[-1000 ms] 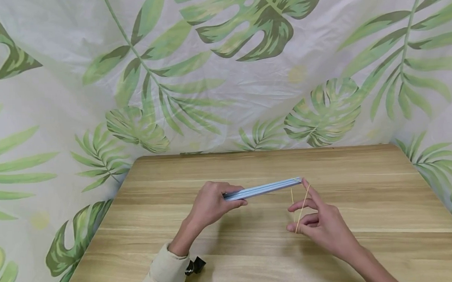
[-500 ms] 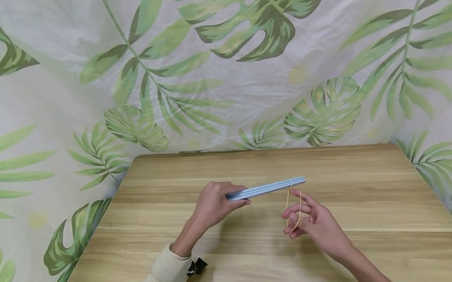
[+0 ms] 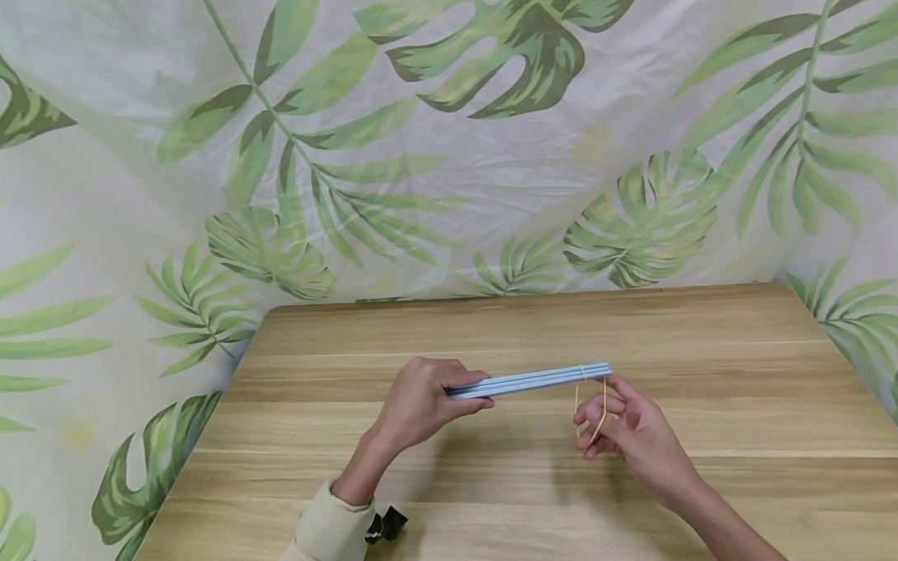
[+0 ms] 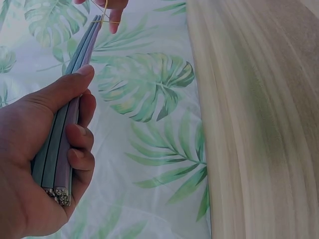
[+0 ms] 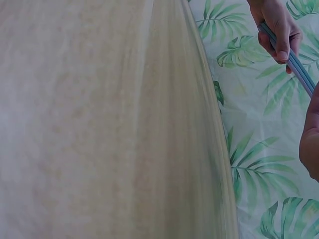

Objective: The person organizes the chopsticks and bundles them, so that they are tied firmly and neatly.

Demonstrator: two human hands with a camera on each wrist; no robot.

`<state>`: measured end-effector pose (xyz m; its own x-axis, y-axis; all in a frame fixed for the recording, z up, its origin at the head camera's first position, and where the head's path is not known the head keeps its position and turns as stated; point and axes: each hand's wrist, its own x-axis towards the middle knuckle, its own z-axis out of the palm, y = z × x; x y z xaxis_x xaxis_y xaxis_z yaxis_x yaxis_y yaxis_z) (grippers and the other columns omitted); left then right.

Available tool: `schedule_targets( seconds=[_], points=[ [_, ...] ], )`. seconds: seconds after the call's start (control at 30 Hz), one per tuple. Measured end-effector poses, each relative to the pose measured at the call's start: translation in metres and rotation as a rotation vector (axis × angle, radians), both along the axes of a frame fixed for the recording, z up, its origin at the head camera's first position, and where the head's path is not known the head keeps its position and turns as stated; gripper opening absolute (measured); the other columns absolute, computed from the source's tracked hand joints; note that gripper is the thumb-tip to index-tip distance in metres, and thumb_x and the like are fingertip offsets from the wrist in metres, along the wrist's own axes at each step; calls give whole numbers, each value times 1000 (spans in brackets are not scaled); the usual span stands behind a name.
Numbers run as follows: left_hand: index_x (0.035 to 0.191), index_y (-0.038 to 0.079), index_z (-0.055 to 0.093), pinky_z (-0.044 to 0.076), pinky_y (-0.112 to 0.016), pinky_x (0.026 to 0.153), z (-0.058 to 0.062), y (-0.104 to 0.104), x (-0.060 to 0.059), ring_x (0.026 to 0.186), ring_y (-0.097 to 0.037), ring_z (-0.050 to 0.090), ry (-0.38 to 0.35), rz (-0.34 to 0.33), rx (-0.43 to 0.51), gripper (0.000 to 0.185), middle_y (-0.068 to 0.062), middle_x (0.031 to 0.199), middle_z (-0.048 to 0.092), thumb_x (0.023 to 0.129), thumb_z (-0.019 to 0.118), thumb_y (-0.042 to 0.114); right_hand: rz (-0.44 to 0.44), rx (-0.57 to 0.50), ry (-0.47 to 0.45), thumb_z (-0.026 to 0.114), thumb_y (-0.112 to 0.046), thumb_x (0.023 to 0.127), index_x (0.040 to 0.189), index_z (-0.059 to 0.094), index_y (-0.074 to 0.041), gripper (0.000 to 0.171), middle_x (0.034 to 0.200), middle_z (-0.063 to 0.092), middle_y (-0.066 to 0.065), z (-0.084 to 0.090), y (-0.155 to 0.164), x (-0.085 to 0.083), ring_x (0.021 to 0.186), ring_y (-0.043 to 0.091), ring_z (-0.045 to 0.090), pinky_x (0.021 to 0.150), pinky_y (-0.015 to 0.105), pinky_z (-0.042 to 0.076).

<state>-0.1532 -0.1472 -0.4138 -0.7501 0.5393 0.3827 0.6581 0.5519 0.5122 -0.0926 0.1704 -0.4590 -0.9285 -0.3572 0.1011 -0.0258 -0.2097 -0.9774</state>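
Head view: my left hand [image 3: 422, 404] is clamped on the near end of the sticks [image 3: 530, 381], thumb on one side, fingers on the other. Sticks are bundled side by side, light blue, held up above the table [image 3: 502, 514], far end pointing right. Band [image 3: 604, 400], thin and yellow, goes round the bundle near that far end and hangs down in a stretched loop. My right hand [image 3: 648, 447] has its fingers curled in that loop, holding it just below the sticks, index tip at their far end. Sleeve [image 3: 331, 532] on the left arm is beige; small black object [image 3: 386, 524] beside it, can't tell what. Leafy cloth [image 3: 491, 213] behind the table.

Left wrist view: thumb lies along the sticks, fingers wrapped round them. Near ends show silvery, patterned faces by my palm. Band and right fingertips at the top edge.

Right wrist view: left hand gripping the sticks, upper right. Right hand cut off at the edge; can't tell its grip from here.
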Motion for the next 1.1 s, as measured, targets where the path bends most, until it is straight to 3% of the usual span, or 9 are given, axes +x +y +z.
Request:
schedule_targets(
  seconds=[0.3,0.73,1.1],
  points=[
    [112,17,86,45,-16,58,3,-8,-3,67,6,56,-2,-97,62,26,6,86,80,86,91,20,-37,-47,106,50,2,111,160,38,-15,53,101,69,-8,-2,0,-3,75,8,72,67,28,61],
    [111,14,87,42,-15,58,8,-11,-2,66,5,52,-29,-136,43,26,5,87,81,85,92,17,-28,-92,140,51,12,106,156,47,-12,55,105,72,-6,0,10,-3,69,5,67,65,23,58],
    [111,15,87,41,-14,59,6,-10,-2,66,7,50,-29,-173,-16,25,7,86,80,86,92,18,-28,59,165,59,8,105,149,55,-16,51,103,70,-5,0,9,-1,67,5,66,67,27,59]
  ],
)
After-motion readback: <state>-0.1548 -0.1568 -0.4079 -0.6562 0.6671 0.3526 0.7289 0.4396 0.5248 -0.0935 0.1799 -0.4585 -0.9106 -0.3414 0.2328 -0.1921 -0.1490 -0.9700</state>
